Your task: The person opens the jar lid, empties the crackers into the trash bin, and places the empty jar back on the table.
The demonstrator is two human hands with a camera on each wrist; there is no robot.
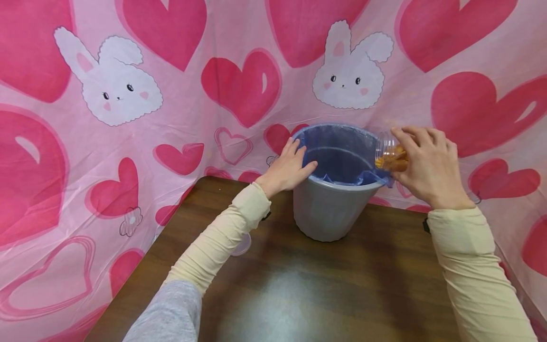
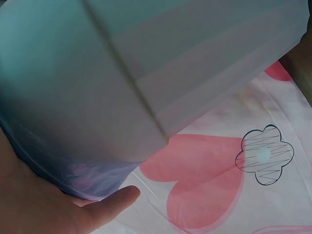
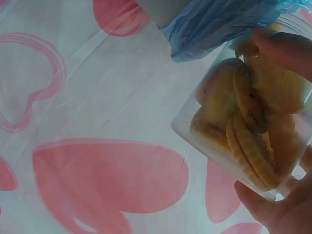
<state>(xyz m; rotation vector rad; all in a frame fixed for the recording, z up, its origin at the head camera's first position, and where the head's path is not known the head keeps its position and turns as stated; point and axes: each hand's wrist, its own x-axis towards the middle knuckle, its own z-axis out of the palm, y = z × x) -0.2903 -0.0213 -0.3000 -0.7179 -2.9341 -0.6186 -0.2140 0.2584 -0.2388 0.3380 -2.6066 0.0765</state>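
Note:
A grey bin (image 1: pixel 326 209) with a blue plastic liner (image 1: pixel 342 164) stands on the table. My right hand (image 1: pixel 431 161) holds a clear plastic jar (image 1: pixel 386 147), tipped on its side with its mouth at the bin's right rim. Inside the jar are golden-brown pieces (image 3: pixel 253 151), some ridged like biscuits, and they lie well down in it in the right wrist view. On the left, my left hand (image 1: pixel 284 168) rests on the bin's rim with fingers fairly straight. Its palm lies along the lined edge in the left wrist view, with one finger (image 2: pixel 114 202) sticking out.
A round translucent lid (image 1: pixel 242 245) lies on the brown wooden table (image 1: pixel 342 285), partly behind my left forearm. Pink fabric (image 1: pixel 179 118) with hearts and rabbits hangs close behind the bin and along both sides.

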